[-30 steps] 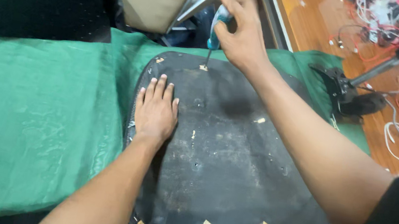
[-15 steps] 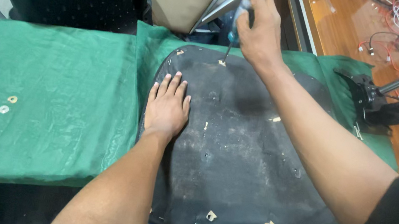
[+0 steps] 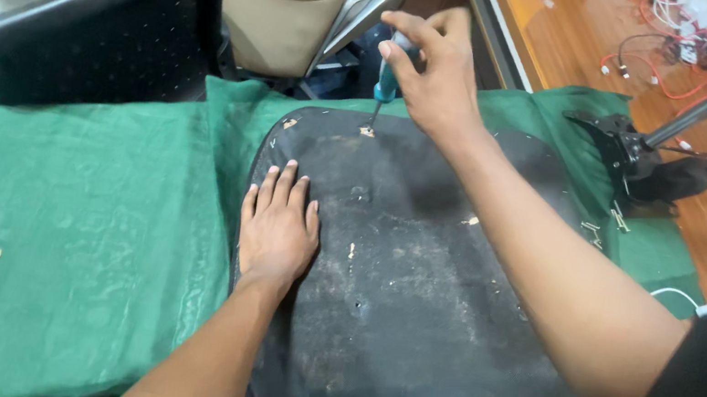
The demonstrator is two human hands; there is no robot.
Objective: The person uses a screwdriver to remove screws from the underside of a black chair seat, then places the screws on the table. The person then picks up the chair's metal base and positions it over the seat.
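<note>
Teal-handled screwdriver (image 3: 383, 83) in right hand (image 3: 431, 76) grip, tip on dusty black board (image 3: 416, 281); left hand (image 3: 277, 229) flat, grip empty.

Both bare arms extended forward, one hand flat and one hand gripping.

The left hand (image 3: 278, 232) lay palm down with its fingers straight, close together and pointing away from the body, the forearm running back toward the lower edge of view. The right hand (image 3: 431, 76) was raised farther out, fingers and thumb curled closed around a screwdriver (image 3: 383, 86) held upright, wrist bent, forearm crossing diagonally from the right.
</note>
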